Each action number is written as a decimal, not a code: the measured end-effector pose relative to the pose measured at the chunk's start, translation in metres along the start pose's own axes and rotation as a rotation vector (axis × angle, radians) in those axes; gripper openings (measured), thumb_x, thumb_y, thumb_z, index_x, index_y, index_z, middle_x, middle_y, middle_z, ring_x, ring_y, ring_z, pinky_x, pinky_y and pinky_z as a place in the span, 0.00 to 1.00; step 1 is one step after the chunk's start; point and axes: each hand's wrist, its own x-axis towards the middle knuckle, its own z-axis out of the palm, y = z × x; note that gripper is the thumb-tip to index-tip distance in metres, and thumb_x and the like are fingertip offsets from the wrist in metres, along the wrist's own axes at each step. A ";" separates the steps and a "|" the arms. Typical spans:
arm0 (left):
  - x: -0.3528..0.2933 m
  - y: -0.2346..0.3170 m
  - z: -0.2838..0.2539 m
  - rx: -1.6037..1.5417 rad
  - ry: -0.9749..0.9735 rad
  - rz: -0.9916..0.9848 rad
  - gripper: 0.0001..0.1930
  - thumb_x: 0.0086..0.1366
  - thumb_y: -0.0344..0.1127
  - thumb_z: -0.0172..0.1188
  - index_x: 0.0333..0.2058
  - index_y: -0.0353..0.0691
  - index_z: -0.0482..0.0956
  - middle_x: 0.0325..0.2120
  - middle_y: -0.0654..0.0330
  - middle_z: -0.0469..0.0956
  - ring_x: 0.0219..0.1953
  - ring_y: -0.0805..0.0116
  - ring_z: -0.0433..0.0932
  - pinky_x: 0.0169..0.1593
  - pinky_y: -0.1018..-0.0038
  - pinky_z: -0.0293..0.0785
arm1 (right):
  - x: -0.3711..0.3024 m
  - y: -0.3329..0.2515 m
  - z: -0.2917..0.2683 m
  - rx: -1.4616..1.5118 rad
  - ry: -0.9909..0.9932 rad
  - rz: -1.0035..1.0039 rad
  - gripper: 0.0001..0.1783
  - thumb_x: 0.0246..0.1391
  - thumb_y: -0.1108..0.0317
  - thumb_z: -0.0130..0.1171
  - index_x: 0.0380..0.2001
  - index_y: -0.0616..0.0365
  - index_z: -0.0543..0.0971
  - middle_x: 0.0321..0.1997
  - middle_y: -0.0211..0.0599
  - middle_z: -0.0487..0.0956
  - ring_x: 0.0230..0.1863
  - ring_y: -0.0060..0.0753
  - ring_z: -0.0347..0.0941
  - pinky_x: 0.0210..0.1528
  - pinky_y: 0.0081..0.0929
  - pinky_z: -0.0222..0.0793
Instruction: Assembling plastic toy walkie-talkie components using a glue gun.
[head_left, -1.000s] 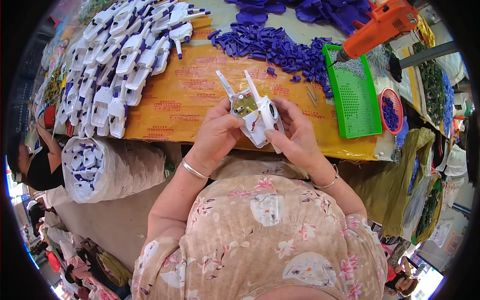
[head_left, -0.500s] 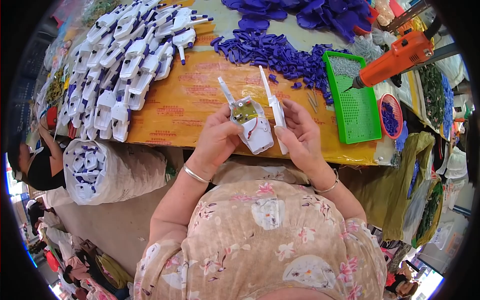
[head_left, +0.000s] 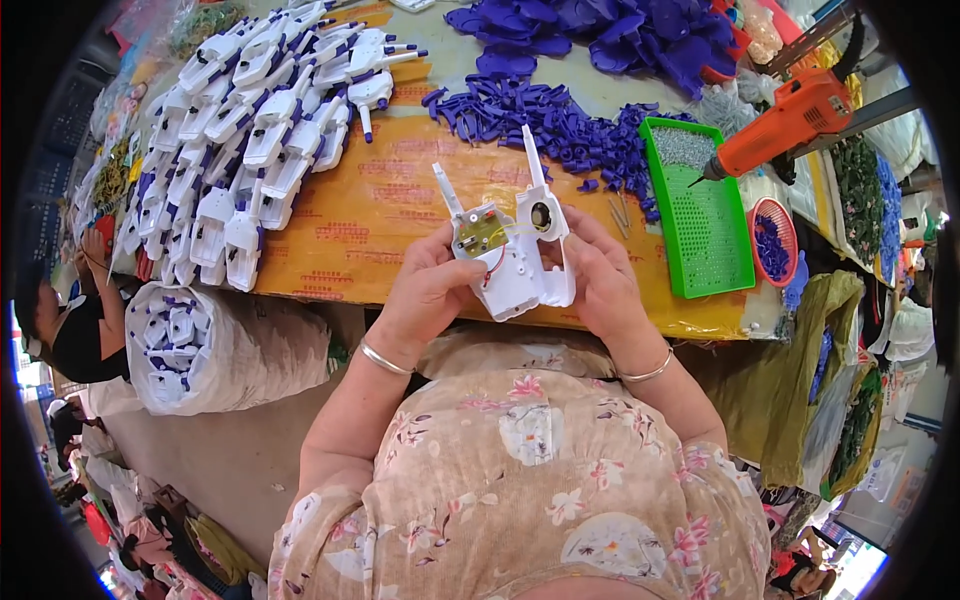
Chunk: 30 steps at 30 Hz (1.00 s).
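Observation:
My left hand (head_left: pixel 425 290) is closed around a white plastic shell half (head_left: pixel 512 287) with a stick-like prong, shaped like a toy walkie-talkie. Inside that half lie a green circuit board (head_left: pixel 480 236) and thin red and yellow wires. The matching shell half (head_left: pixel 556 287), also with a prong, is gripped in my right hand (head_left: pixel 600 278). Its inner side faces up and bears a round black speaker (head_left: pixel 541 216). Both halves are side by side just above the table's near edge, their inner edges close together, wires running between them.
Many white-and-purple assembled units (head_left: pixel 250 130) are heaped at left. Loose purple parts (head_left: pixel 550 115) lie behind my hands. At right are a green tray (head_left: pixel 700 225) of screws, an orange power screwdriver (head_left: pixel 780 125) and a red basket (head_left: pixel 773 240). A filled sack (head_left: pixel 240 345) stands lower left.
My right hand has turned its shell half from edge-on to inside up, so the speaker now shows. The two halves have come closer together.

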 end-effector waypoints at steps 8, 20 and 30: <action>-0.008 0.001 -0.003 0.043 0.098 0.068 0.22 0.57 0.21 0.53 0.52 0.32 0.67 0.42 0.57 0.76 0.41 0.71 0.77 0.46 0.74 0.74 | -0.005 0.006 0.004 -0.290 -0.044 -0.217 0.23 0.60 0.70 0.43 0.58 0.66 0.61 0.53 0.36 0.71 0.53 0.23 0.67 0.54 0.22 0.62; -0.002 0.000 -0.002 -0.176 0.086 0.052 0.19 0.62 0.26 0.47 0.53 0.29 0.65 0.45 0.55 0.73 0.47 0.68 0.74 0.52 0.71 0.70 | 0.009 0.012 0.014 -0.273 -0.009 -0.117 0.21 0.62 0.65 0.43 0.54 0.66 0.65 0.49 0.37 0.73 0.50 0.27 0.70 0.50 0.25 0.67; -0.005 -0.003 0.005 0.175 0.039 0.084 0.27 0.53 0.20 0.52 0.55 0.34 0.64 0.47 0.59 0.72 0.46 0.72 0.73 0.50 0.76 0.70 | 0.007 0.013 0.018 -0.367 0.007 -0.120 0.23 0.58 0.69 0.49 0.55 0.65 0.62 0.47 0.38 0.74 0.47 0.24 0.70 0.49 0.23 0.65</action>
